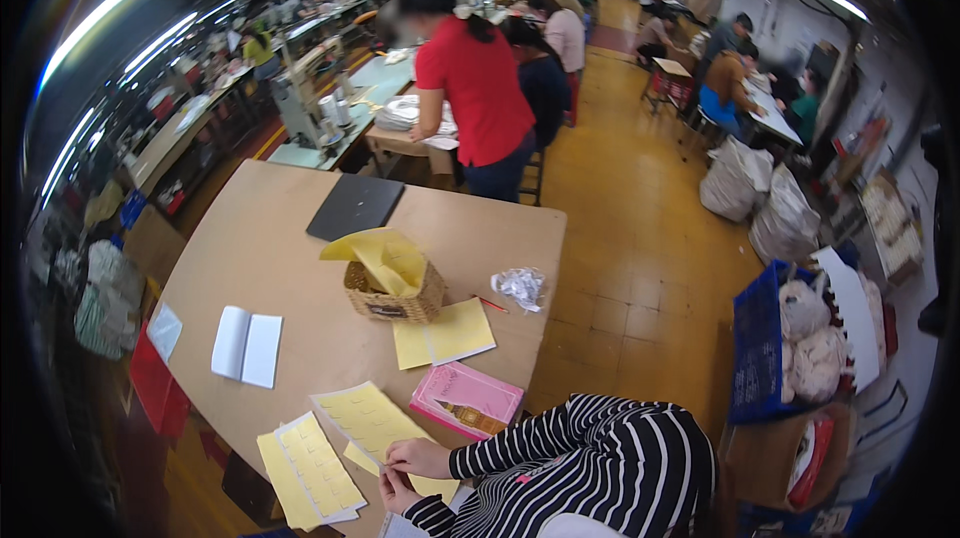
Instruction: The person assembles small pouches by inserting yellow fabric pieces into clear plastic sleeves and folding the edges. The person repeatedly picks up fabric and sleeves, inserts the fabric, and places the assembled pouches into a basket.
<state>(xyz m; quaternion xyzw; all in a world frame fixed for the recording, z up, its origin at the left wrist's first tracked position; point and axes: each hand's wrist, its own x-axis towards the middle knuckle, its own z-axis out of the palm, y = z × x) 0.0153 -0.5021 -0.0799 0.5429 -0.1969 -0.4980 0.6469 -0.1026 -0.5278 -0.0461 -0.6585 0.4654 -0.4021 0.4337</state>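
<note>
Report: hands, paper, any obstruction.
Left hand and right hand together at small yellow paper, grip unclear. Larger yellow sheet beneath. Pink book near right sleeve.

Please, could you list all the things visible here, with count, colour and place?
Table: 1, tan, centre
Flat folder-like item: 1, black, far table edge
Basket: 1, tan, mid-table, yellow paper inside
Notebook: 1, white, table's left
Sheets: several, yellow, near basket and table's near edge
Book: 1, pink, table's right
Stick: 1, red, right of basket
Crumpled bundle: 1, whitish, table's right
Crate: 1, blue, right
Large sacks: 2, whitish, right
People: many, varied clothes, background
Sleeves: 2, black-and-white, bottom
Left hand: 1, bare, bottom
Right hand: 1, bare, just above left hand
</note>
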